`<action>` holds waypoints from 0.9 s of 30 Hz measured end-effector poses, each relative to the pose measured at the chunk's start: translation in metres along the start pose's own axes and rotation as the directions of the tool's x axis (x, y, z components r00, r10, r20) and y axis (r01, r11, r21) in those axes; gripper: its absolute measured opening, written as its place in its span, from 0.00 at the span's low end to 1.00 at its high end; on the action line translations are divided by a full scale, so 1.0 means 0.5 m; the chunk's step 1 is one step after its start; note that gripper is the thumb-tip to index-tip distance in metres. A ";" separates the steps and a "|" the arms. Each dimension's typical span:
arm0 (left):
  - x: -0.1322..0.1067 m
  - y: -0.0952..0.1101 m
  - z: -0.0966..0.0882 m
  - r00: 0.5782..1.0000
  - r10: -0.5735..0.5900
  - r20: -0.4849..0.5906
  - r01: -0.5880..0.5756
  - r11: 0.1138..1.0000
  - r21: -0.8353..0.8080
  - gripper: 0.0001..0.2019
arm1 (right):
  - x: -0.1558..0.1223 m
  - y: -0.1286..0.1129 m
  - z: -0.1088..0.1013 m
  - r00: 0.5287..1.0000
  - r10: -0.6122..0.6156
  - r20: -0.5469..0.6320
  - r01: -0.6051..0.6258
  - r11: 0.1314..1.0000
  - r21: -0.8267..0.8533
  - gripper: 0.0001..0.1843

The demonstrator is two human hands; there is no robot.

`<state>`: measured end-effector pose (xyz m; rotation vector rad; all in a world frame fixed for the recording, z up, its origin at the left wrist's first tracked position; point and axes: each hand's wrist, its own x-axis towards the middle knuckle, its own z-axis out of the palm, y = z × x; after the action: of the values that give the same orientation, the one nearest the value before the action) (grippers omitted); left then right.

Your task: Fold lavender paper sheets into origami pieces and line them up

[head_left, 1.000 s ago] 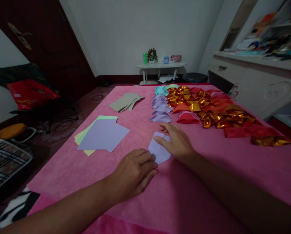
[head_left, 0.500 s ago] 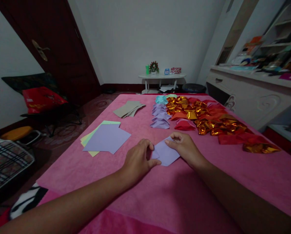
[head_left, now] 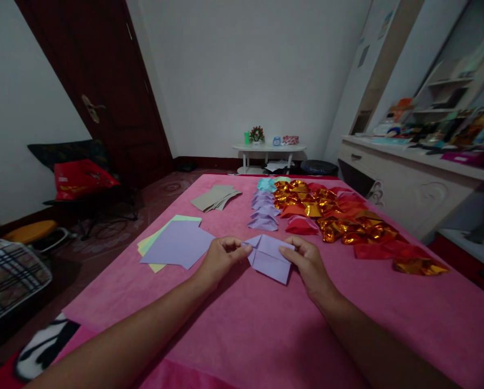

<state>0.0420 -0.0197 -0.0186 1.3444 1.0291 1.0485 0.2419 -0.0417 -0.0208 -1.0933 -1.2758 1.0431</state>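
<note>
I see the left hand (head_left: 221,258) with its thumb and forefinger clamped on the left corner of the folded lavender paper (head_left: 271,258). The right hand (head_left: 310,265) pinches the right edge, thumb on the near face. The paper hangs tilted between them above the pink cloth (head_left: 242,335); I can't tell whether its lower edge touches down. I can make out no writing on it, only creases and a flap.

Half a second ago the piece showed me a mostly plain face, with the left hand curled around its side; now its creased face is towards me. My view has also tipped up, so the cloth sits lower in it.

Just beyond the paper I have a column of lavender folded pieces (head_left: 262,222), and to their right gold foil pieces (head_left: 306,199) among red ones. Left of the hands lie overlapping lavender, green and yellow sheets (head_left: 176,243), with a fanned grey paper stack (head_left: 214,198) behind them. Farther left, a red bag (head_left: 81,181) on a chair carries yellow marks and a pale label, too small for me to read.
</note>
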 end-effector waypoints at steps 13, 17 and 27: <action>-0.009 0.002 0.013 0.970 -0.058 0.235 0.051 0.998 0.035 0.17 | 0.013 -0.001 0.014 0.991 0.003 0.133 0.028 0.973 -0.230 0.10; -0.007 -0.006 0.013 0.976 -0.066 0.210 0.068 0.998 -0.004 0.18 | 0.005 -0.008 0.020 0.994 -0.070 0.089 0.095 0.943 -0.318 0.08; -0.009 -0.006 0.021 0.994 0.098 0.049 -0.105 0.979 0.172 0.16 | -0.005 -0.011 0.034 0.993 -0.072 0.092 0.096 0.953 -0.286 0.08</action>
<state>0.0511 -0.0266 -0.0218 1.5687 1.0506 1.0208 0.2246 -0.0446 -0.0160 -1.2140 -1.5633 0.8605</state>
